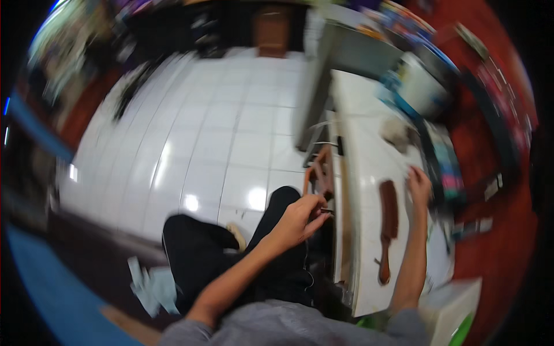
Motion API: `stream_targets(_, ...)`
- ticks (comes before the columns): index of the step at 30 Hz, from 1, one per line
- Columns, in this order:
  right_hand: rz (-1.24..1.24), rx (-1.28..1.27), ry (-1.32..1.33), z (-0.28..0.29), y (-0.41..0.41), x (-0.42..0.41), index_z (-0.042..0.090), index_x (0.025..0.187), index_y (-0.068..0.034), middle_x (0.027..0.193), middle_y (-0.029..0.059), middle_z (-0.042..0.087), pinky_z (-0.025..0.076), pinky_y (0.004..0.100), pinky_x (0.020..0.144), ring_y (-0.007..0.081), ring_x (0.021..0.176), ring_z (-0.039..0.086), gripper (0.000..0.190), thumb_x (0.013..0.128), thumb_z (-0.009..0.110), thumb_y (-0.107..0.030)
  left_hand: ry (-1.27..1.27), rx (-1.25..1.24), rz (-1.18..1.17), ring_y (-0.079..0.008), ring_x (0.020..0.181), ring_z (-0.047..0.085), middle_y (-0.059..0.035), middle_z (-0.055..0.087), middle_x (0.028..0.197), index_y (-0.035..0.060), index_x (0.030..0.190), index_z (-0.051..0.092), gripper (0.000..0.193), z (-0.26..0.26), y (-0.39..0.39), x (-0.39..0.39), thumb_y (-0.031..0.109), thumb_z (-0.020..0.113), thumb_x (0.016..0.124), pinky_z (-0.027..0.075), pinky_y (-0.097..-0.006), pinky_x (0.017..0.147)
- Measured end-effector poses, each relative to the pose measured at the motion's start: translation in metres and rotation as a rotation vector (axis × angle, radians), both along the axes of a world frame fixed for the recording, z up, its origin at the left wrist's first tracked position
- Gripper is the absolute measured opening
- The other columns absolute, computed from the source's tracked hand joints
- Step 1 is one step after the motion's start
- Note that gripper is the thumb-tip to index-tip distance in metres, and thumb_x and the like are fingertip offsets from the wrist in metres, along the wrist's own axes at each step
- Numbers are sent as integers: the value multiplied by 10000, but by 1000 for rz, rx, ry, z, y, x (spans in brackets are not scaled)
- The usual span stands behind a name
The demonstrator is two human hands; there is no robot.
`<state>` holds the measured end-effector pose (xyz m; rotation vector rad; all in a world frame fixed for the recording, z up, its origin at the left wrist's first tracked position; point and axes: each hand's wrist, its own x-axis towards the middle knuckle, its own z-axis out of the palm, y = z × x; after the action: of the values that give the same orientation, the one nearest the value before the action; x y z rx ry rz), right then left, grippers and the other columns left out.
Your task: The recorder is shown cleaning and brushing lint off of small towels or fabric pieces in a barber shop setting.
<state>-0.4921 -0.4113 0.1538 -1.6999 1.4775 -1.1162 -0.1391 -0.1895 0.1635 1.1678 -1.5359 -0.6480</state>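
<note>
Over my right knee, my left hand (304, 218) is bent with thumb and fingers curled near each other. A small dark thing shows at its fingertips, too blurred to tell whether it is held. My right hand (419, 186) reaches over the far side of the white tabletop (368, 168), fingers bunched; what they touch is unclear. Between my hands lies a brown tool (389, 212) with a long flat head and a narrow handle pointing towards me. A blurred pale, fluffy-looking lump (396, 133) rests farther up the table.
A white bucket-like container (417, 84) stands at the table's far end beside a grey cabinet (322, 65). Below the table edge is an orange-brown frame (319, 171). White floor tiles (207, 129) spread to the left. A pale blue cloth (156, 287) lies by my left leg.
</note>
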Motion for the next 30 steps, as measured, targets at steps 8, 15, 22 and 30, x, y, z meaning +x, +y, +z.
stream_targets(8, 324, -315, 291, 142, 133, 139, 609, 1279, -10, 1060, 47, 641, 459, 239, 782, 110, 870, 570, 296, 1019, 555, -141, 57, 129, 551, -369, 1078, 590, -203, 553, 1177, 26, 1237, 550, 391, -77, 179, 119, 11, 634, 855, 500, -399, 913)
stream_targets(15, 1415, -171, 535, 123, 241, 375, 648, 1189, 13, 959, 142, 668, 487, 302, 778, 226, 856, 648, 334, 858, 686, -5, -406, 322, 1588, -399, 1102, 543, -203, 537, 1185, 38, 1212, 574, 406, -112, 359, 188, -11, 642, 815, 441, -469, 967)
stream_targets(22, 1755, -143, 250, -73, 383, 497, 684, 1096, -43, 1054, 154, 691, 522, 405, 883, 344, 996, 656, 313, 797, 755, -102, 69, 1152, 1252, -439, 1075, 585, -271, 581, 1133, -26, 1150, 533, 752, -134, 478, 164, 393, 896, 642, 488, -496, 886)
stream_targets(30, 1671, -508, 746, -156, 489, 535, 632, 1086, -125, 968, 127, 646, 484, 422, 725, 327, 906, 659, 278, 813, 675, -150, 70, 522, 1582, -212, 842, 552, -101, 564, 952, 10, 1036, 518, 173, -173, 448, 137, 60, 621, 906, 459, -317, 743)
